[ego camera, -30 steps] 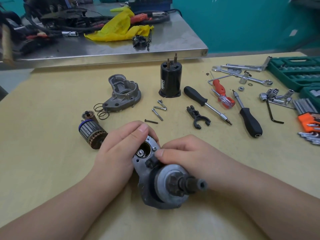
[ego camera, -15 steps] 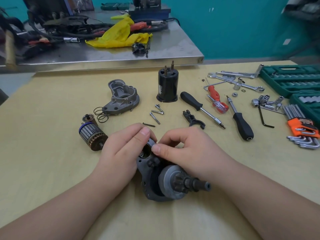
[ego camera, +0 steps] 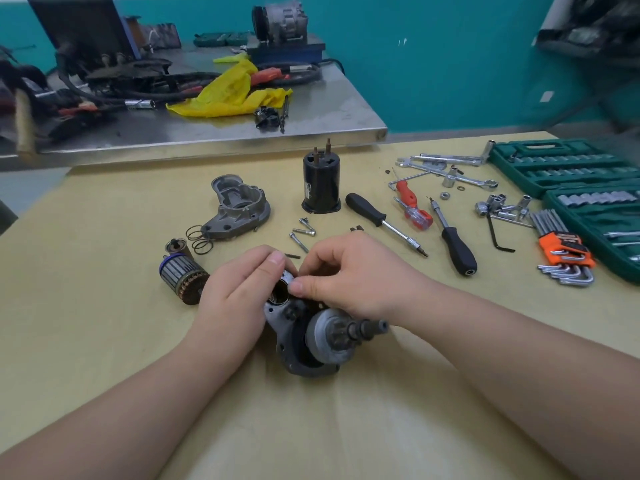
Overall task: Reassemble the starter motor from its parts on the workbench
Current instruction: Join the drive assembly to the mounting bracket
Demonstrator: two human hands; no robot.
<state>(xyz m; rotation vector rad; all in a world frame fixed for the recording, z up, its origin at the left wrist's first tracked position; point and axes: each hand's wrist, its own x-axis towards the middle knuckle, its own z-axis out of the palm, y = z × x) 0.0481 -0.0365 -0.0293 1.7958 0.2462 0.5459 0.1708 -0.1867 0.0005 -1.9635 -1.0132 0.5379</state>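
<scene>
The grey starter housing (ego camera: 282, 325) lies on the yellow bench with its pinion gear and shaft (ego camera: 360, 329) pointing right. My left hand (ego camera: 235, 299) holds the housing's left side, fingers along its upper bore. My right hand (ego camera: 353, 271) has curled fingers, and its thumb and forefinger pinch the rim of that bore; what lies under the fingertips is hidden. The armature (ego camera: 183, 275) lies just left of my left hand. Farther back are an end cover (ego camera: 239, 209), wire springs (ego camera: 199, 237), a black cylindrical can (ego camera: 321, 183) and loose bolts (ego camera: 303, 232).
Two black-handled drivers (ego camera: 369, 211) (ego camera: 459, 249), a red screwdriver (ego camera: 412, 206), wrenches (ego camera: 450, 168), loose sockets (ego camera: 498, 207), orange-held hex keys (ego camera: 562, 252) and green socket cases (ego camera: 561, 168) fill the right side. A steel table (ego camera: 329, 128) with a yellow cloth (ego camera: 232, 93) stands behind.
My right hand has moved from the housing's side up to the rim of its upper bore and now covers the black fork piece. My left hand has stayed on the housing.
</scene>
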